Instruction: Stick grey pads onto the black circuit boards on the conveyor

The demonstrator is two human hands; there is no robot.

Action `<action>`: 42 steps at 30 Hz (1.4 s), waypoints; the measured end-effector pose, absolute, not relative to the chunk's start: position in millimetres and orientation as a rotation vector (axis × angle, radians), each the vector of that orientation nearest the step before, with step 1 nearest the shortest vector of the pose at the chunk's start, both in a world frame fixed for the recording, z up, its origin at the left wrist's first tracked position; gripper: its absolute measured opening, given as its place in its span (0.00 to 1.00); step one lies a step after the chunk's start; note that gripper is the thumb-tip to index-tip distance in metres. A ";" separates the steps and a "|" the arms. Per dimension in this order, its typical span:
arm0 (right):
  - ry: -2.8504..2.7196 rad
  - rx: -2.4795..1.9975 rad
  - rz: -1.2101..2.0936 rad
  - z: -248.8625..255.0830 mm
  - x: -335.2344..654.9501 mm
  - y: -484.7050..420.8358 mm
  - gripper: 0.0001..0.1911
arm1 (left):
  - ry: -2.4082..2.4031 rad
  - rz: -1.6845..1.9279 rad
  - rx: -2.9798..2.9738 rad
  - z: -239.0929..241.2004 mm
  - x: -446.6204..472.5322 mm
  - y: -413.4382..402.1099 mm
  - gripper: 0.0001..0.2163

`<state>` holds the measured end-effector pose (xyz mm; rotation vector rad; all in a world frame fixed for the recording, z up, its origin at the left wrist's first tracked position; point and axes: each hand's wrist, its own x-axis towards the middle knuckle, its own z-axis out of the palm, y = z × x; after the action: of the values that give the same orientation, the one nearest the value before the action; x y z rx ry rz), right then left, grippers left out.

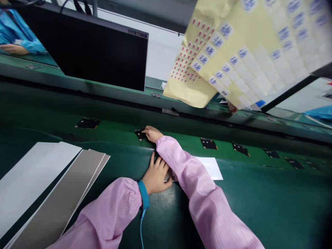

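Note:
My right hand [152, 133] reaches forward onto the green belt and rests its closed fingers on a small black board [140, 134]. My left hand [155, 174] lies flat on the near table edge with fingers stretched out, its fingertips partly tucked under my right sleeve, touching the edge of a white sheet [211, 167]. A blue wrist strap [143, 193] with a cord circles my left wrist. Both arms wear pink sleeves.
Several more black boards [209, 143] ride the belt, one at the left [87, 123]. Grey and white panels [38, 186] lie at the near left. A dark monitor [90, 52] stands behind. Yellow label sheets [241, 55] hang at upper right. Another person's blue sleeve [18, 34] shows far left.

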<state>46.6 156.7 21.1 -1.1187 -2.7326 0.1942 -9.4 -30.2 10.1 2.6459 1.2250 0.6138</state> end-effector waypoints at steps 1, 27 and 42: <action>-2.767 -1.125 0.126 20.9 48.3 151.2 0.16 | 1.229 0.617 2.654 9.5 -9.1 -30.2 0.21; -2.381 -1.302 0.023 -5.9 170.6 -69.2 0.25 | 1.012 0.761 2.789 -6.7 -10.7 -17.0 0.16; -2.185 -1.453 0.021 -3.6 177.6 -68.0 0.09 | 0.889 0.714 2.738 -2.6 -6.4 -16.6 0.16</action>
<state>177.6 -68.0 -3.6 -1.4526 -2.1846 0.0208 -6.4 -16.6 -2.6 2.7383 0.8886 0.7136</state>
